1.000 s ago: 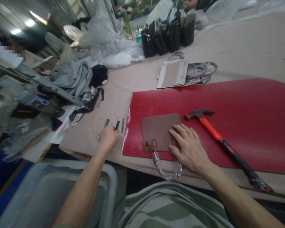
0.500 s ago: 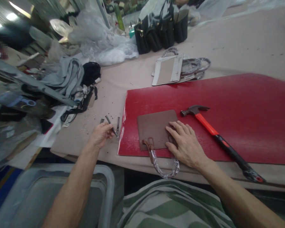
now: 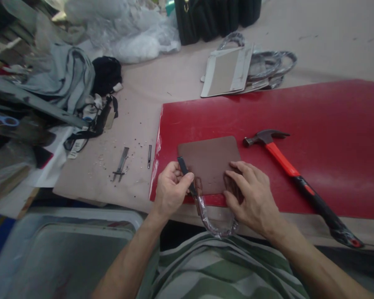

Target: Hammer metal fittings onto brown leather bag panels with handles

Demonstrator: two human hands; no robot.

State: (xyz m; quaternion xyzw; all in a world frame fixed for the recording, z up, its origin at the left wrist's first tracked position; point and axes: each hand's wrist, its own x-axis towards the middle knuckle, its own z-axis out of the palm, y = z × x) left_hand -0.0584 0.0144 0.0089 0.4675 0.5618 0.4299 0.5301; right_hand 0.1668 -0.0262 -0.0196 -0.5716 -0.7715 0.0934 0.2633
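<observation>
A brown leather panel [image 3: 209, 162] lies on the near left corner of a red mat [image 3: 299, 120]. A plastic-wrapped handle loop [image 3: 216, 224] hangs from its near edge over the table's rim. My left hand [image 3: 171, 189] is closed on a thin dark metal punch [image 3: 184, 171], whose tip rests at the panel's left handle tab. My right hand [image 3: 252, 195] presses flat on the panel's right near corner, fingers spread. A hammer [image 3: 296, 176] with a red and black handle lies on the mat just right of that hand.
Two more small metal tools [image 3: 121, 164] lie on the beige table left of the mat. Behind the mat sit a white-edged panel [image 3: 227, 72], wrapped handles [image 3: 274, 66] and black bags [image 3: 218, 16]. Cloth and plastic clutter fills the left side. A grey bin [image 3: 65, 249] stands below the table edge.
My left hand picked up a punch from the table left of the mat and carried it right to the panel's handle tab. My right hand stayed on the panel.
</observation>
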